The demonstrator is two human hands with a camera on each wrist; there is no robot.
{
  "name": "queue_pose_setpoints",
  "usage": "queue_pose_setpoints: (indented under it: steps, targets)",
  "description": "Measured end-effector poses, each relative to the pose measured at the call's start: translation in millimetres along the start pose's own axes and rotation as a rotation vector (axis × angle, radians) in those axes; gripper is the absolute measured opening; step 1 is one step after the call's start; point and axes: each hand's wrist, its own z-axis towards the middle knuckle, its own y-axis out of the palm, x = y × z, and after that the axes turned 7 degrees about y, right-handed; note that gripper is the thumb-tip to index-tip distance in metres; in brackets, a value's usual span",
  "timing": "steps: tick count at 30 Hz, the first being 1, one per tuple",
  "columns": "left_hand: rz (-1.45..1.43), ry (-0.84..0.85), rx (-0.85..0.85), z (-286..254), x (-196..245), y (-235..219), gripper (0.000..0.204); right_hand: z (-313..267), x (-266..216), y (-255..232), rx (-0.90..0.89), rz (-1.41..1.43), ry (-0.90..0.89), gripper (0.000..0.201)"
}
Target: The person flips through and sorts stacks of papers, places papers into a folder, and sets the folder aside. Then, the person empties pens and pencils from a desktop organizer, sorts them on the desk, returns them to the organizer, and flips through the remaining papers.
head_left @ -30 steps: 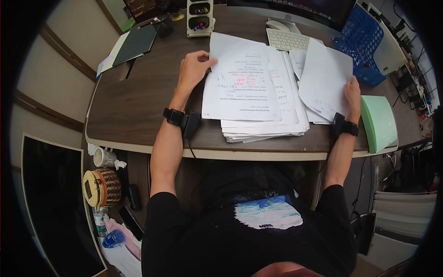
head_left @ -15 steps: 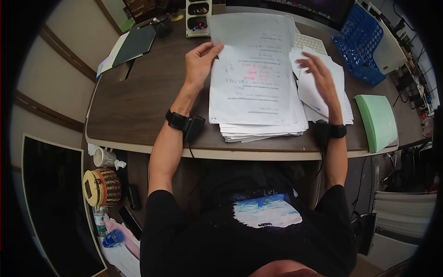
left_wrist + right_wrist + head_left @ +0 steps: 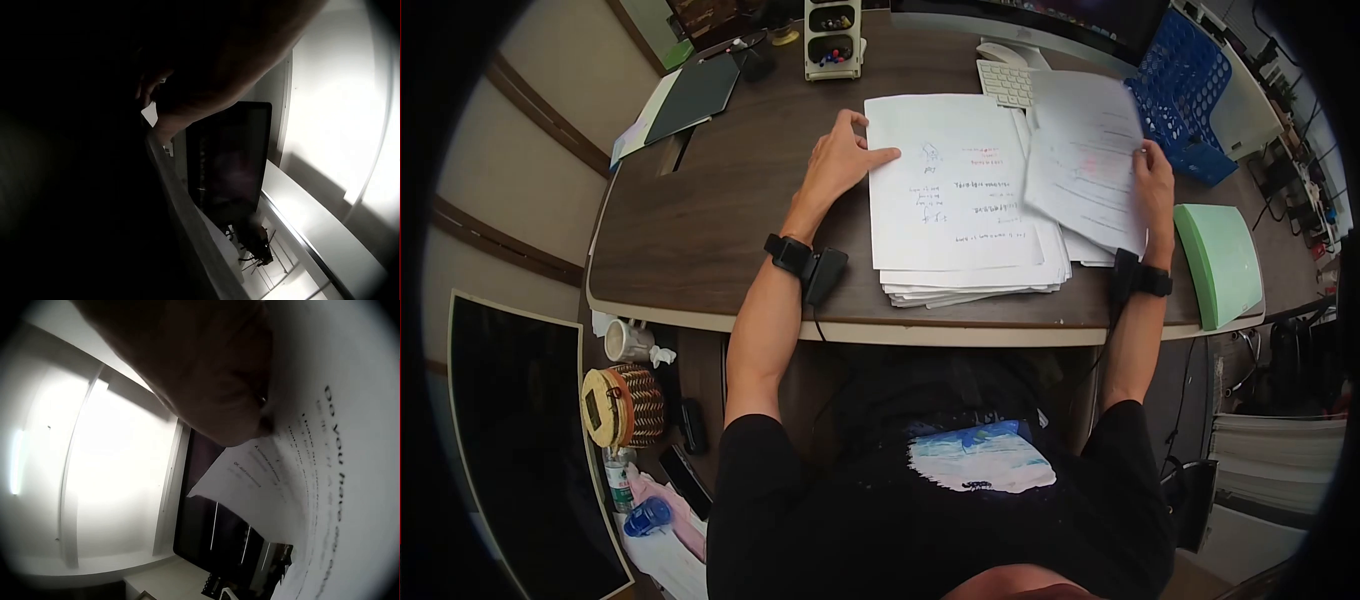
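A thick paper stack (image 3: pixel 950 240) lies on the desk, its top page bearing print and handwriting. At its left edge is my left hand (image 3: pixel 832 165), thumb reaching onto the top page and index finger spread apart from it. My right hand (image 3: pixel 1157 190) pinches a printed sheet (image 3: pixel 1085 150) by its right edge, tilted over a second, lower pile of papers (image 3: pixel 1100 250). In the right wrist view the sheet (image 3: pixel 350 456) curves away from the hand (image 3: pixel 206 381), printed lines facing the camera. The left wrist view is mostly dark.
A white keyboard (image 3: pixel 1004 84) and a monitor (image 3: pixel 1040 30) stand behind the papers. To the right are a blue basket (image 3: pixel 1190 90) and a green folder (image 3: pixel 1222 265). A pen organizer (image 3: pixel 833 45) stands at the back, and a dark folder (image 3: pixel 693 98) lies back left.
The upper sheet, first lifted by my left hand, has gone right into my right hand's grip. A different page now tops the stack. My left hand has come back down to its edge.
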Motion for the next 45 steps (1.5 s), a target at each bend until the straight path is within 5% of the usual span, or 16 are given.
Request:
queue_pose_setpoints:
  steps: [3,12,17,21,25,27,30,35,40,42,45]
  targets:
    - [-0.097,0.001,0.003,2,1,-7,0.079,11,30,-9,0.082,-0.039,-0.011,0.036]
    - [-0.22,-0.004,0.109,9,-5,-20,0.045,35,99,-5,-0.063,-0.119,0.055,0.04]
    - [-0.292,0.024,0.171,12,-5,-23,0.04,37,103,-10,-0.138,0.219,0.128,0.033]
    - [-0.472,0.043,0.199,18,-14,-15,0.036,44,123,-2,-0.057,-0.009,0.048,0.047]
    - [-0.621,0.037,0.25,15,-3,-19,0.034,36,60,-6,0.268,-0.21,0.083,0.055]
    - [-0.704,0.057,0.248,16,-2,-20,0.036,23,29,9,0.293,0.107,-0.169,0.05]
    - [-0.792,0.027,0.258,10,-1,-14,0.036,1,-18,37,0.059,0.319,-0.301,0.04]
    - [-0.897,-0.001,0.231,17,-5,-2,0.032,-47,-81,54,-0.476,0.561,-0.178,0.046]
    - [-0.928,0.007,0.121,19,-4,6,0.027,-59,-93,53,-0.438,0.528,-0.165,0.041]
    - [-0.897,0.043,0.107,17,2,3,0.025,-56,-95,48,-0.577,0.51,-0.205,0.037]
    - [-0.768,0.12,0.101,19,-7,7,0.024,-53,-94,46,-0.461,0.55,-0.192,0.044]
